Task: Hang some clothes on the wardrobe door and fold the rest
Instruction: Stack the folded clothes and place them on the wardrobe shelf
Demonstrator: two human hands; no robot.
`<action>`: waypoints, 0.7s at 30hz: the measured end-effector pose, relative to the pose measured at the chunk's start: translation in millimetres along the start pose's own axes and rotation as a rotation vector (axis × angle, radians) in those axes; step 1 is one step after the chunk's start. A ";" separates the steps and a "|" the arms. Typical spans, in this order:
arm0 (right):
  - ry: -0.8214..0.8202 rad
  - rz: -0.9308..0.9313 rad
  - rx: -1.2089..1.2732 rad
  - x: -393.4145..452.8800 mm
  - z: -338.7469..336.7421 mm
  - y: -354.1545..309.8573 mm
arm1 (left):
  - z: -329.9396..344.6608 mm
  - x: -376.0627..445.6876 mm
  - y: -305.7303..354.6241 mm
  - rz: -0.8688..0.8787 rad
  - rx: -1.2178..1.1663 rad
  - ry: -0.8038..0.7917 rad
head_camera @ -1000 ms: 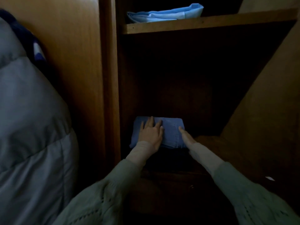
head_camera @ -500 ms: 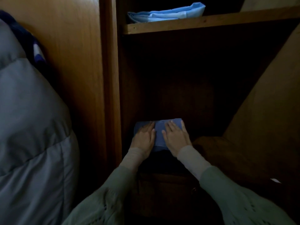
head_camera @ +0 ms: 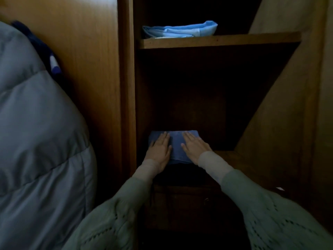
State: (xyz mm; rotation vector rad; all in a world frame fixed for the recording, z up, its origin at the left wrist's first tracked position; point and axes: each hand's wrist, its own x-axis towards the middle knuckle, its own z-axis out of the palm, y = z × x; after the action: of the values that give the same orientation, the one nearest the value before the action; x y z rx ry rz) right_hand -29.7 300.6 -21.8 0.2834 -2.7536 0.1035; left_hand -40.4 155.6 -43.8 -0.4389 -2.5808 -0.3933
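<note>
Blue folded cloth [head_camera: 177,148] low in a dark wooden wardrobe [head_camera: 126,87], at about 6 o'clock from centre, lying on a dark stack whose make cannot be told. Left hand [head_camera: 159,152] flat on the cloth's 9 o'clock half, fingers straight and close together, pointing to 12 o'clock. Right hand [head_camera: 195,150] flat on the 3 o'clock half, fingers likewise straight, thumb out toward the left hand. Strip of cloth bare between the two hands. Neither hand gripping; both pressing down, palms on fabric. Pale cuffs and green knit sleeves [head_camera: 270,213] running back to 6 o'clock. Light blue folded garment [head_camera: 180,31] on the shelf [head_camera: 225,42] at 12 o'clock, well apart from the hands. Grey padded jacket [head_camera: 36,141] at 9 o'clock, against the wooden door [head_camera: 81,51], with something dark blue [head_camera: 52,64] behind its top edge.
</note>
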 end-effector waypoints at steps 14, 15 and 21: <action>0.048 0.241 -0.041 -152.3 -56.0 -56.0 | -47.5 -108.3 25.3 0.211 -0.131 -0.042; 0.045 0.273 -0.041 -170.5 -56.7 -62.4 | -48.8 -121.2 28.0 0.224 -0.149 -0.056; -0.035 0.440 -0.069 -279.3 -57.3 -90.7 | -51.1 -200.0 60.4 0.349 -0.235 -0.234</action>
State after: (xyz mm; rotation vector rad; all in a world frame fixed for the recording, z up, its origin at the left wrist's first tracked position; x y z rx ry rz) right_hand 264.2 269.2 -68.3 -0.3455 -2.7997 0.1173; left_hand 169.2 145.7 -91.0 -1.0571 -2.6143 -0.5480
